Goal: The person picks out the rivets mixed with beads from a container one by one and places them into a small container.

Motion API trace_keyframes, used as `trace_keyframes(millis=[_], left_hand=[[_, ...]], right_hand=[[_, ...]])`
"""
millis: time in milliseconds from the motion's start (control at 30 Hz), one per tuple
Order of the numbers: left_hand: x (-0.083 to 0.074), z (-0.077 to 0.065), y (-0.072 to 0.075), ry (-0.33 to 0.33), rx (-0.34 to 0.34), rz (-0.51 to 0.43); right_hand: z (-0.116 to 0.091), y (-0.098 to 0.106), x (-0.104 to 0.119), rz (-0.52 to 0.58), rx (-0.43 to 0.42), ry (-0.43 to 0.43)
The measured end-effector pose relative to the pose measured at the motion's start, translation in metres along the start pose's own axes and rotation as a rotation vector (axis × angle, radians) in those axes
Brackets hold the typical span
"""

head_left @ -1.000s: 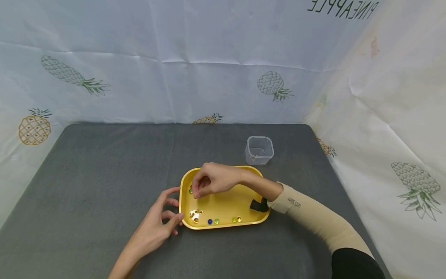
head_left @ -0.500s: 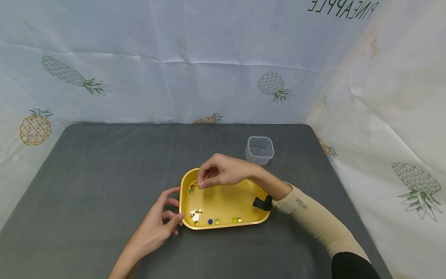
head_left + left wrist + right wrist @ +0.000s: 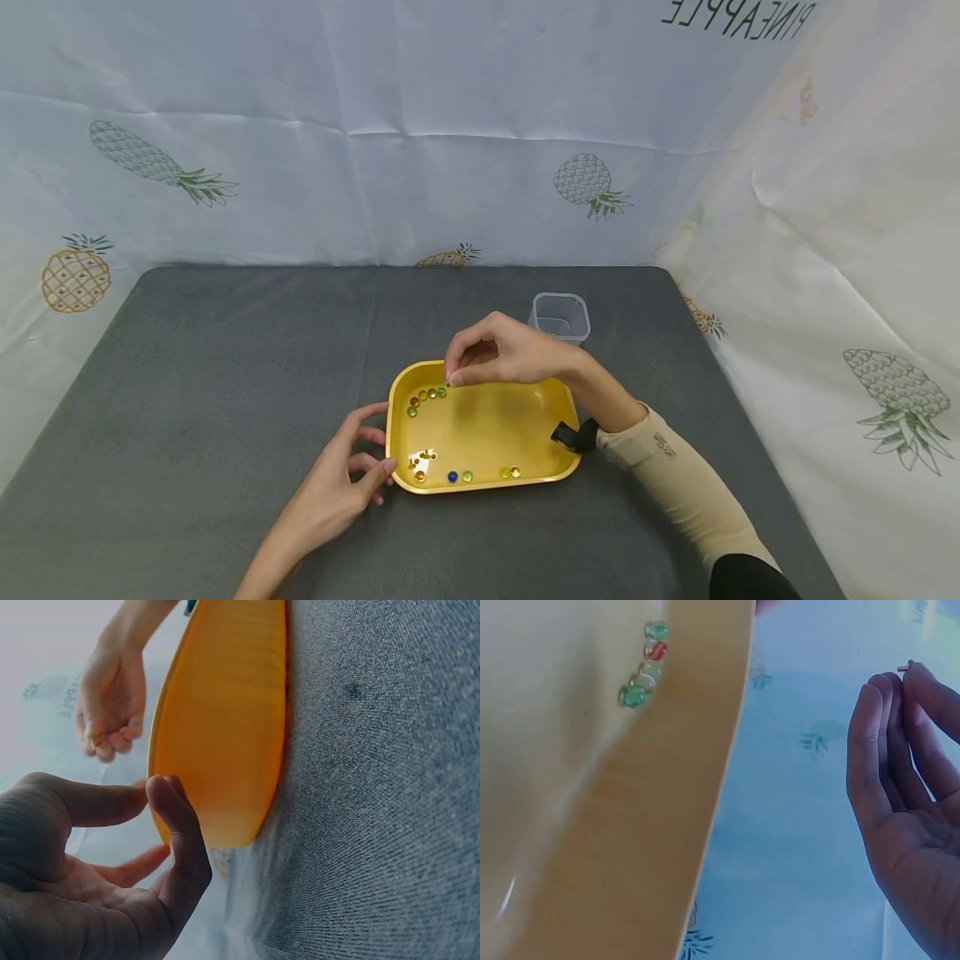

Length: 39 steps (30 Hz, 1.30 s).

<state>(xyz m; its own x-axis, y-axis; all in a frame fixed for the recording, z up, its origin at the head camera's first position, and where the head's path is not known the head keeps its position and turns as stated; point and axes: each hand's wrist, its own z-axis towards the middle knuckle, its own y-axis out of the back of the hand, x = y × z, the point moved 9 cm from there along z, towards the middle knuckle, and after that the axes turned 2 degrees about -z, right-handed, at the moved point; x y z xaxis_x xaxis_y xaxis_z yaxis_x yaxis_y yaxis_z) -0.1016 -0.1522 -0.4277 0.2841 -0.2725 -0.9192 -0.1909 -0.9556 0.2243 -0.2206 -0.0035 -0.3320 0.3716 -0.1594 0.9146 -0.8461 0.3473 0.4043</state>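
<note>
My left hand (image 3: pixel 337 475) grips the left rim of a yellow tray (image 3: pixel 480 433), thumb and fingers on either side of it in the left wrist view. Above the tray's far edge, my right hand (image 3: pixel 510 354) pinches a tiny shiny metal piece with a short stem (image 3: pixel 906 667) between thumb and fingertips; its exact kind is too small to tell. Green, yellow and orange marbles (image 3: pixel 423 395) line the tray's far left corner, seen also as marbles (image 3: pixel 651 671) in the right wrist view. Small gold-coloured metal pieces (image 3: pixel 422 457) lie near the left hand.
A blue marble (image 3: pixel 452 477) and several green and amber marbles (image 3: pixel 510 472) lie along the tray's near side. Behind the right hand stands a clear plastic container (image 3: pixel 558 310), partly hidden. A dark grey cloth (image 3: pixel 247 350) covers the table; a pineapple-print curtain (image 3: pixel 450 192) hangs behind.
My right hand has risen from the tray's left part and moved right and away, carrying the small metal piece. The marbles in the far left corner are now uncovered. The left hand stays put.
</note>
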Motion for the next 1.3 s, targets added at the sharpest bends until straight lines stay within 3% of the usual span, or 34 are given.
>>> trace_keyframes(millis=[567, 1000, 1300], left_hand=[[0.0, -0.001, 0.0, 0.001, 0.002, -0.005], [0.0, 0.0, 0.001, 0.009, -0.002, -0.007], [0.0, 0.0, 0.001, 0.013, -0.002, -0.005]], right_hand=[[-0.025, 0.039, 0.007, 0.027, -0.136, 0.06], [-0.052, 0.074, -0.005, -0.041, -0.268, 0.005], [-0.073, 0.096, -0.024, -0.025, -0.369, -0.029]])
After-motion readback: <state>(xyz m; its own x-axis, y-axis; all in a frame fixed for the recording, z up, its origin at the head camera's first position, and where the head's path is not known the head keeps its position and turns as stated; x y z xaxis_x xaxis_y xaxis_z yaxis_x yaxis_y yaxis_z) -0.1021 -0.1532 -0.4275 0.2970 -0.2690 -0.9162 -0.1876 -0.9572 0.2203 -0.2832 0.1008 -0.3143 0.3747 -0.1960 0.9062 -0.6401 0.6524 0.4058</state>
